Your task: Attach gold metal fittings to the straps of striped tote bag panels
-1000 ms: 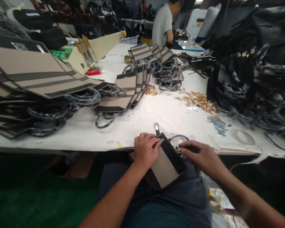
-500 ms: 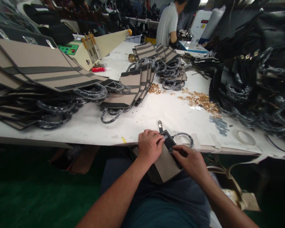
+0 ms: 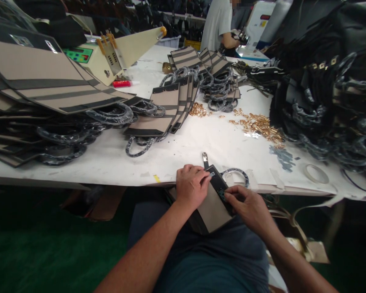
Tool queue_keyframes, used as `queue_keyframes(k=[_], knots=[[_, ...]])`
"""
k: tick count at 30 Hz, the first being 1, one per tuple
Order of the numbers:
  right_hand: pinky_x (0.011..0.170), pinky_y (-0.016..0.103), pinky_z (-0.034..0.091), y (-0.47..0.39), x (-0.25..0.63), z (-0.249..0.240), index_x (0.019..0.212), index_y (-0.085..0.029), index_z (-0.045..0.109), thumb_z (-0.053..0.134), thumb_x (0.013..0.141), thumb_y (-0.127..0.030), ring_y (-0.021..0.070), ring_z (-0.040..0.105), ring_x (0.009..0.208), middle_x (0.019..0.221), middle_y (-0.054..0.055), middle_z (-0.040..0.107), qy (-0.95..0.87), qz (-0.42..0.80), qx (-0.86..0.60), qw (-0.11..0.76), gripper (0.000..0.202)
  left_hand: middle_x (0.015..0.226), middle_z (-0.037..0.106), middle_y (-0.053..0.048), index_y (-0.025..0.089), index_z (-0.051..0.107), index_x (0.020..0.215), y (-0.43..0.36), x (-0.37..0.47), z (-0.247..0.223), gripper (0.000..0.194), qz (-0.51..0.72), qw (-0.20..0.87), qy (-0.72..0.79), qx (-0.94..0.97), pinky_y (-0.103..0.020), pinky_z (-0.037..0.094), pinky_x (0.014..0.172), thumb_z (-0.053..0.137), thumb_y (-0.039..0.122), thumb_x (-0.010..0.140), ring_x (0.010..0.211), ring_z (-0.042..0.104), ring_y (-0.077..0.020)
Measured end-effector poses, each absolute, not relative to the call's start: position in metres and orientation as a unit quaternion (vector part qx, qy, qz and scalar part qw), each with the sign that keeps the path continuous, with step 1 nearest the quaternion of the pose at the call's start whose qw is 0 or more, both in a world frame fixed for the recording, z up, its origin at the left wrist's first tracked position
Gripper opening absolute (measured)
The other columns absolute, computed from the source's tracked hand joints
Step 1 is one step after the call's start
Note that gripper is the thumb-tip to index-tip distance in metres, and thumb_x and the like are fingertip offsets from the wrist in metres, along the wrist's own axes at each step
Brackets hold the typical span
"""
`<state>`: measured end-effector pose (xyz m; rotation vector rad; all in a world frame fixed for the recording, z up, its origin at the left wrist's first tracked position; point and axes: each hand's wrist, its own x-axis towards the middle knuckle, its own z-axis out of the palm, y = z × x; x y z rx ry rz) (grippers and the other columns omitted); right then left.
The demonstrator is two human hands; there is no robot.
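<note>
A taupe and black bag panel rests tilted between my lap and the table edge. On its upper left side lies my left hand, fingers bent and pressed on the panel beside a small metal plate. My right hand pinches at the panel's black band, near a second small fitting; what is between the fingertips is too small to tell. A looped handle in clear wrap and a strap with a metal clasp stick out past the panel onto the table.
Stacked panels fill the left of the white table. Gold fittings, grey plates and a tape roll lie to the right, before black bags. A machine stands behind. Another person works farther back.
The camera view has shifted slightly. My right fingertips have moved a little right and away from the fitting on the black band. My left hand stays on the panel. The other person's arm has moved.
</note>
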<state>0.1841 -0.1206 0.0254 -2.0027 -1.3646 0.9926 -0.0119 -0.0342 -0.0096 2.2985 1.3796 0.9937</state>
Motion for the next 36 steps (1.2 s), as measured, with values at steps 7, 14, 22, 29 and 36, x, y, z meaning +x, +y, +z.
queue_keyframes(k=[7, 14, 22, 29, 36], knots=[[0.062, 0.031, 0.047, -0.112, 0.182, 0.023, 0.094, -0.027, 0.074, 0.059, 0.093, -0.049, 0.0243, 0.071, 0.071, 0.083, 0.003, 0.078, -0.559, 0.312, -0.739, 0.209, 0.026, 0.112, 0.077, -0.001, 0.030, 0.077, 0.101, -0.034, -0.011, -0.009, 0.006, 0.340, 0.142, 0.480, 0.797, -0.047, 0.042, 0.088, 0.076, 0.030, 0.095, 0.108, 0.060, -0.0273], [0.066, 0.032, 0.042, -0.110, 0.179, 0.024, 0.096, -0.029, 0.070, 0.055, 0.095, -0.047, 0.0254, 0.070, 0.074, 0.080, 0.002, 0.076, -0.596, 0.247, -0.750, 0.147, 0.024, 0.113, 0.077, -0.001, 0.031, 0.078, 0.102, -0.034, -0.012, -0.011, 0.006, 0.337, 0.145, 0.480, 0.797, -0.048, 0.042, 0.089, 0.075, 0.032, 0.096, 0.109, 0.060, -0.0271], [0.065, 0.031, 0.039, -0.110, 0.176, 0.024, 0.096, -0.028, 0.068, 0.054, 0.097, -0.044, 0.0239, 0.069, 0.071, 0.078, 0.002, 0.075, -0.610, 0.215, -0.755, 0.109, 0.022, 0.113, 0.078, -0.001, 0.030, 0.078, 0.101, -0.033, -0.012, -0.010, 0.006, 0.341, 0.143, 0.479, 0.796, -0.048, 0.042, 0.088, 0.075, 0.032, 0.096, 0.109, 0.061, -0.0269], [0.064, 0.030, 0.039, -0.113, 0.173, 0.022, 0.117, -0.029, 0.068, 0.054, 0.100, -0.039, 0.0235, 0.072, 0.073, 0.089, 0.001, 0.079, -0.612, 0.200, -0.757, 0.112, 0.024, 0.115, 0.078, 0.000, 0.031, 0.079, 0.102, -0.033, -0.012, -0.011, 0.007, 0.345, 0.140, 0.476, 0.797, -0.047, 0.042, 0.088, 0.074, 0.033, 0.097, 0.110, 0.061, -0.0266], [0.063, 0.032, 0.038, -0.113, 0.170, 0.022, 0.112, -0.028, 0.070, 0.057, 0.101, -0.036, 0.0282, 0.076, 0.076, 0.085, 0.002, 0.079, -0.635, 0.150, -0.755, 0.067, 0.018, 0.116, 0.078, 0.000, 0.031, 0.079, 0.102, -0.034, -0.012, -0.011, 0.008, 0.342, 0.145, 0.477, 0.797, -0.048, 0.042, 0.089, 0.074, 0.034, 0.097, 0.110, 0.061, -0.0265]])
